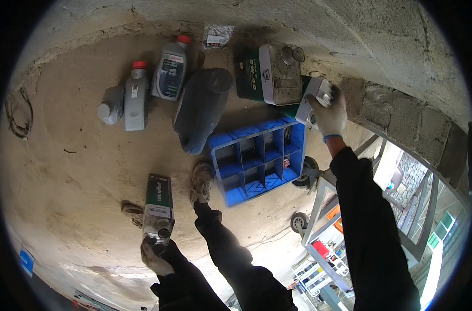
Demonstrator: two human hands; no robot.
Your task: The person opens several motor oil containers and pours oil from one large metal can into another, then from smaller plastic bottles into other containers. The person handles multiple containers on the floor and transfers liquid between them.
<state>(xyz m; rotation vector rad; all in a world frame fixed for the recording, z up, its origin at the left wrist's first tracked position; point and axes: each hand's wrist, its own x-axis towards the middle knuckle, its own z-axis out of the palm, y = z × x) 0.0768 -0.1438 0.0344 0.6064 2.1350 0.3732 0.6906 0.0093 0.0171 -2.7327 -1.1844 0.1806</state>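
My left hand [155, 257], in a dirty glove, grips a green-and-silver rectangular metal can [158, 199] by its top, near the cap. That can hangs tilted over the floor, close to my shoe. Out to the right, my gloved right hand [331, 115] is closed over the top of a second green metal can [303, 107], with its fingers at the handle. Part of this can is hidden by the hand. Beside it stands a larger green can [267, 78] with a dusty metal top and a clear cup-like piece on it.
A blue divided crate [251, 131] holds a few small items. Left of it are a dark jug [202, 106], two red-capped grey bottles [169, 70] and a smaller grey bottle [110, 105]. A foil packet [217, 37] lies by the wall. A wheeled metal frame [319, 199] stands right.
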